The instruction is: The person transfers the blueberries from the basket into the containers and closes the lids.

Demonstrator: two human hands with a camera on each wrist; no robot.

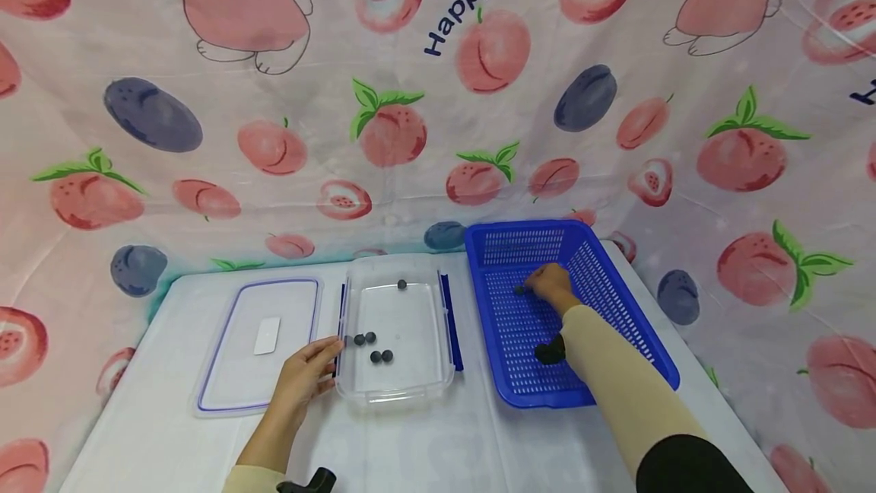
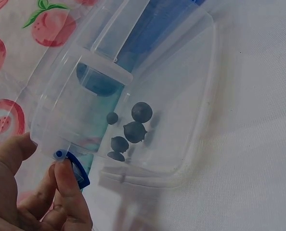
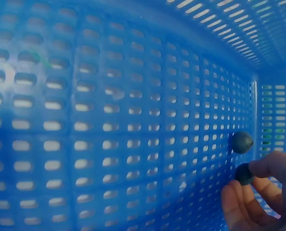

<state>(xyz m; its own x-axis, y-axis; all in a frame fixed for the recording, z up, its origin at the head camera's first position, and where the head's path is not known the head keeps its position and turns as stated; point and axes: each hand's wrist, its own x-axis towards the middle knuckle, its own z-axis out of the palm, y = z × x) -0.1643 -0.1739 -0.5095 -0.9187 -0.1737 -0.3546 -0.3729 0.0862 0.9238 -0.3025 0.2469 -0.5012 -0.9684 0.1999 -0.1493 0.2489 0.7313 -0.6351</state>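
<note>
In the head view my left hand (image 1: pixel 308 371) grips the left side of a clear plastic container (image 1: pixel 411 390). The left wrist view shows the thumb at its rim and fingers by a blue latch (image 2: pixel 78 171). Several dark blueberries (image 2: pixel 142 112) lie inside the container, some of them with small pointed crowns. Over on the right, my right hand (image 1: pixel 553 285) reaches down into a blue perforated basket (image 1: pixel 503 371). Its thumb and fingers pinch one blueberry (image 3: pixel 244 174), seen in the right wrist view. Another blueberry (image 3: pixel 242 142) lies on the basket floor just beside it.
To the container's left lies a clear lid (image 1: pixel 233 375) with a blue seal and a white label (image 1: pixel 267 335). A blue side flap (image 1: pixel 452 322) sticks out between container and basket. Behind the white table (image 1: pixel 472 447) hangs a fruit-printed cloth (image 1: pixel 411 211).
</note>
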